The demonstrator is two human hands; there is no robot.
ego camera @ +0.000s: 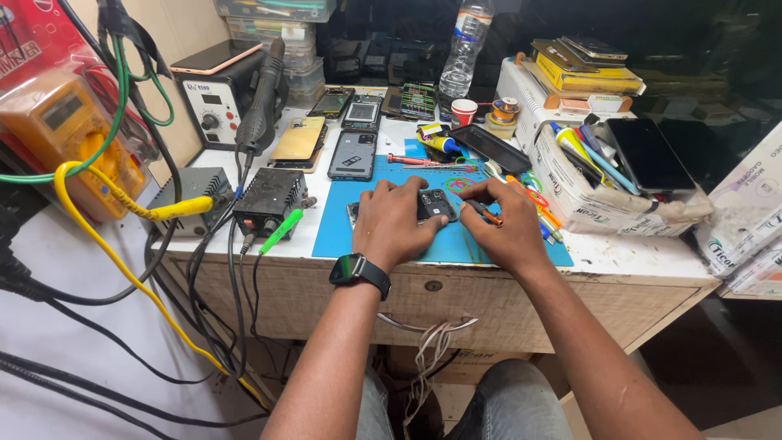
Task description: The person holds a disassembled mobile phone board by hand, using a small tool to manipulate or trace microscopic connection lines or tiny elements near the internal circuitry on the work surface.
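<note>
Far-left wall: an orange multimeter [61, 130] hangs among green and yellow cables [106, 204], off the bench surface, I judge to keep the work area free.
Left bench edge: two black power boxes [269, 198] sit side by side with leads plugged in; behind them a white rework station [213, 102] carries its black hot-air handle [262, 102] in a holder, nozzle up, likely so the hot end stays off the table.
Spare phones: several handsets and back covers [352, 155] lie flat at the far left of the blue mat [342, 220].
Left hand: the left hand [397, 224], black watch on the wrist, rests flat on the mat with fingers spread and curled over the left part of the dark phone [436, 205], pinning it down rather than lifting it.
Phone: it lies on the mat at the near middle, between both hands, camera end showing.
Right hand: the right hand [505, 228] grips an orange-handled screwdriver [487, 213], its tip angled toward the phone, fingers closed around the shaft.
Far middle: a clear water bottle [466, 49] and a small red cup [463, 112]; what the cup holds cannot be told.
Right side: a white cardboard box [586, 208] holds pens, tools and a dark tablet standing on edge; a stack of yellow boxes [586, 73] sits behind.
</note>
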